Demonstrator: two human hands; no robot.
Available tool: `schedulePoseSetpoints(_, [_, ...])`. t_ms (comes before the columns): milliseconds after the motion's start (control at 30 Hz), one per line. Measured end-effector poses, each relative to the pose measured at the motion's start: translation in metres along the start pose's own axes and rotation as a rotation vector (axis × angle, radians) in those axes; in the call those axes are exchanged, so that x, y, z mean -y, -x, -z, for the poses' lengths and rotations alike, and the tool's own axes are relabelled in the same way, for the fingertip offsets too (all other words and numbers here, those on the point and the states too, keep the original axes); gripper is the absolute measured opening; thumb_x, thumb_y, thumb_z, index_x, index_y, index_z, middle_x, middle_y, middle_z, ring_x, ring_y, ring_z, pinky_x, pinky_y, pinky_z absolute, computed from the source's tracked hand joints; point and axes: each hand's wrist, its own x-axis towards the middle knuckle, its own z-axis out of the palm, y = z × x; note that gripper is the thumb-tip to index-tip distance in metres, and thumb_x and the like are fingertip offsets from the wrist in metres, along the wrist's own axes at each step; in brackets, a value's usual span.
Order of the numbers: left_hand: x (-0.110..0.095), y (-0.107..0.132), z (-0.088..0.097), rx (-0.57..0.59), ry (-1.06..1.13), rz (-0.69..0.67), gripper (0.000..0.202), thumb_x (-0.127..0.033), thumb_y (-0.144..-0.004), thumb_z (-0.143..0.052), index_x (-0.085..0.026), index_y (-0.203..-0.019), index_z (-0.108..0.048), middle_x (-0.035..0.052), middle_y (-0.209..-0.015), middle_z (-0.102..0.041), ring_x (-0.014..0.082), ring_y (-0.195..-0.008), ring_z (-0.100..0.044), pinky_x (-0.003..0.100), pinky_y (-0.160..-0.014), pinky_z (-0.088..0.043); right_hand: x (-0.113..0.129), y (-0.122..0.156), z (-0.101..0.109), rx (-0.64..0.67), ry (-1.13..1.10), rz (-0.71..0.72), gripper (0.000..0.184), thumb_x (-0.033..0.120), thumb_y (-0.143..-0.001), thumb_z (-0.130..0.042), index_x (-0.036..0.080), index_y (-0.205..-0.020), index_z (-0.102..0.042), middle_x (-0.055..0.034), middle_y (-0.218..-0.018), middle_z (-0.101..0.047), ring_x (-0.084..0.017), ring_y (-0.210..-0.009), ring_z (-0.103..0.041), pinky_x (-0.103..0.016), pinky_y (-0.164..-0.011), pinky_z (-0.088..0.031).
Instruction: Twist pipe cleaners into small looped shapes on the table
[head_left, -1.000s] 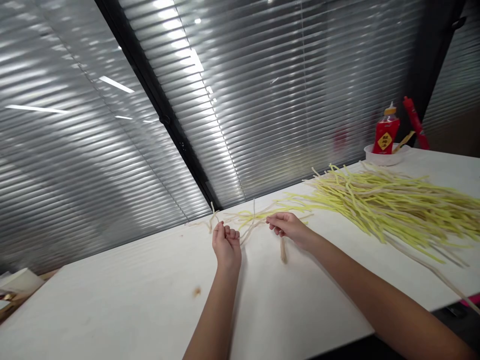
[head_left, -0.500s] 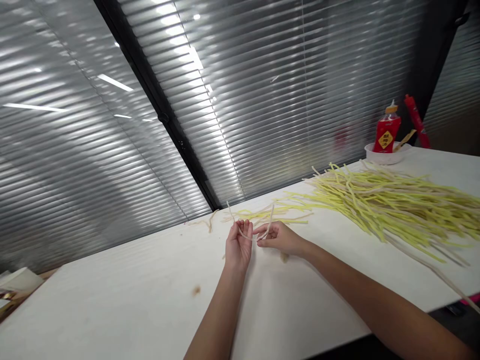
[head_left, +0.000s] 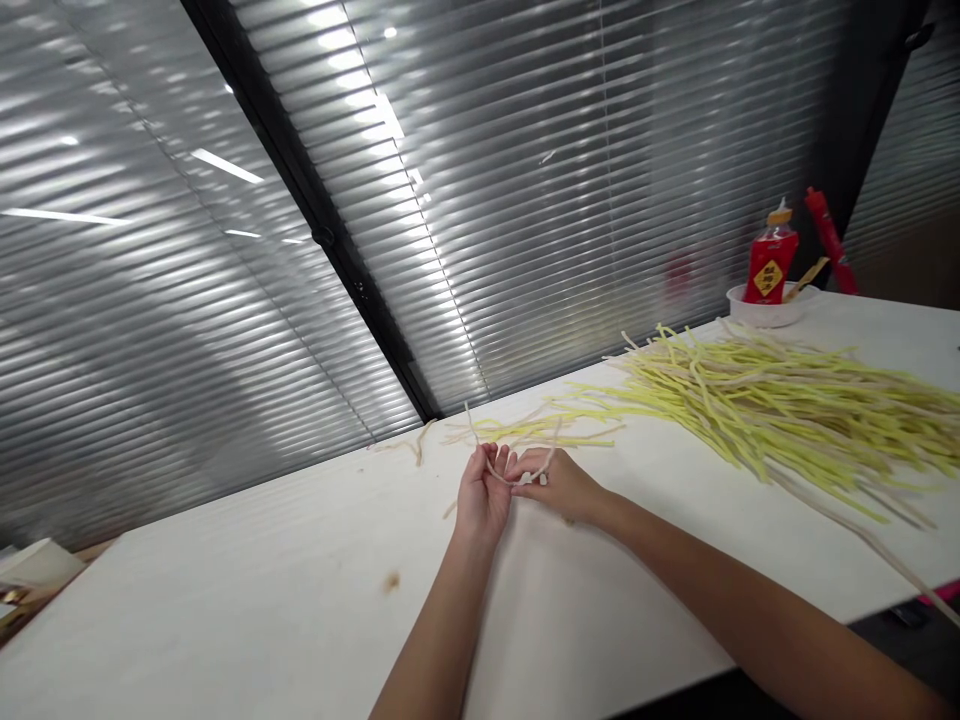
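Observation:
Above the white table [head_left: 285, 580], a pale cream pipe cleaner [head_left: 472, 424] is bent into a U between my hands, both ends pointing up. My left hand [head_left: 482, 502], palm up, pinches it on the left with thumb and fingers. On the right, the thumb and fingers of my right hand [head_left: 564, 486] close on its lower bend. Small whitish spots show at the right fingertips; what they are I cannot make out. Just beyond the hands lie a few loose yellow and beige pipe cleaners [head_left: 540, 432].
A large heap of yellow and beige pipe cleaners [head_left: 780, 400] covers the right side. Behind it, a red-labelled bottle [head_left: 771, 262] stands in a white bowl [head_left: 765, 314]. Glass panels with blinds [head_left: 540, 200] border the far edge. A white object [head_left: 41, 563] is at far left.
My right hand has shifted slightly, its fingers curling closer round the bend. The left hand and the pipe cleaner have moved a little to the right.

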Motion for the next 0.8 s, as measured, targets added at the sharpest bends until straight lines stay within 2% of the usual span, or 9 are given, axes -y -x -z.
schedulePoseSetpoints(133, [-0.0004,0.0016,0.0001,0.01,-0.087,0.0,0.005,-0.02,-0.078,-0.061,-0.016,-0.075,-0.059,-0.0007,-0.074,-0.061,0.0116,-0.07,-0.061,0.025,-0.063,-0.05,0.0,0.0007,0.0016,0.02,0.035,0.006,0.015,0.022,-0.074,-0.064,0.024,-0.087,-0.071,-0.0018,-0.085,-0.066,-0.015,-0.074,-0.058,-0.027,-0.066,-0.045])
schedulePoseSetpoints(333, [0.0009,-0.0001,0.0025,0.042,-0.144,-0.053,0.014,-0.022,-0.07,-0.069,-0.017,-0.078,-0.058,-0.0019,-0.075,-0.06,0.0098,-0.067,-0.059,0.023,-0.062,-0.048,0.0033,0.0005,0.003,0.003,0.039,-0.006,0.01,0.028,-0.075,-0.063,0.021,-0.079,-0.07,-0.0011,-0.079,-0.065,-0.014,-0.069,-0.056,-0.026,-0.063,-0.044])
schedulePoseSetpoints(433, [0.002,0.0003,0.0027,0.099,-0.189,-0.084,0.02,-0.023,-0.066,-0.073,-0.018,-0.077,-0.057,-0.0034,-0.076,-0.059,0.0089,-0.065,-0.057,0.023,-0.062,-0.047,0.0052,0.0009,0.002,-0.025,0.021,-0.05,0.006,0.023,-0.073,-0.063,0.02,-0.074,-0.067,-0.0002,-0.077,-0.063,-0.011,-0.063,-0.053,-0.023,-0.059,-0.042])
schedulePoseSetpoints(533, [0.0021,0.0007,0.0023,0.102,-0.21,-0.113,0.024,-0.024,-0.063,-0.075,-0.017,-0.076,-0.057,-0.0037,-0.076,-0.058,0.0082,-0.065,-0.056,0.022,-0.062,-0.046,0.007,0.0016,0.0016,-0.025,-0.013,-0.047,0.009,0.018,-0.071,-0.061,0.02,-0.078,-0.066,0.0004,-0.081,-0.064,-0.009,-0.061,-0.051,-0.022,-0.058,-0.041])
schedulePoseSetpoints(800, [0.0016,0.0001,0.0033,0.082,-0.261,-0.128,0.03,-0.027,-0.061,-0.076,-0.018,-0.083,-0.057,-0.0056,-0.062,-0.051,0.0083,-0.058,-0.054,0.02,-0.053,-0.042,0.0064,0.0011,0.0022,-0.006,-0.056,-0.046,0.01,0.024,-0.071,-0.065,0.02,-0.079,-0.069,-0.0005,-0.081,-0.064,-0.01,-0.063,-0.051,-0.024,-0.062,-0.043])
